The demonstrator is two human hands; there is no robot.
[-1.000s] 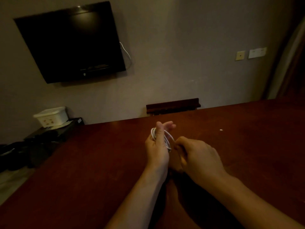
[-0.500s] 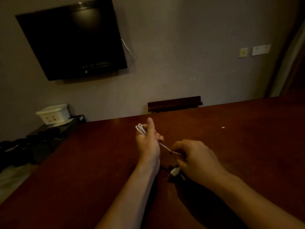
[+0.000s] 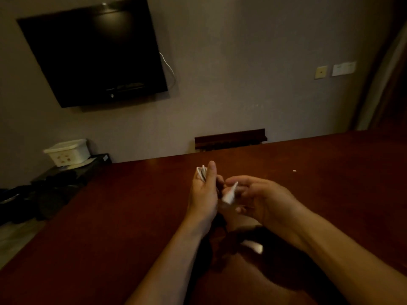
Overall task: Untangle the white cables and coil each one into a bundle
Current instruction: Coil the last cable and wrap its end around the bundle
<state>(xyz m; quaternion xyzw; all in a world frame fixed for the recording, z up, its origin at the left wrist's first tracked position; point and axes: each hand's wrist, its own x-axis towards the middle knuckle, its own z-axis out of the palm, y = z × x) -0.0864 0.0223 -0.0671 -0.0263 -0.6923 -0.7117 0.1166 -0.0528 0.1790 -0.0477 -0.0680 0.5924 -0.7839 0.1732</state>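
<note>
Now left hand (image 3: 203,194) holds coiled white cable (image 3: 201,171); white bin (image 3: 68,151) contents unseen

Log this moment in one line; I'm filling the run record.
stage: coiling | left hand: holds white cable loops | right hand: pinches plug end | second plug: on table

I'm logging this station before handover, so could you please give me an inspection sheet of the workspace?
Surface: dark red table, dimly lit.
Job's things: white cable loops held upright; white plug end between the hands; another white piece lying below.
Clutter: small white speck.
Grippers: left hand grips the loops; right hand holds the plug end.
Cables: a thin white wire beside the TV.
Surroundings: white box, wall plates.
</note>
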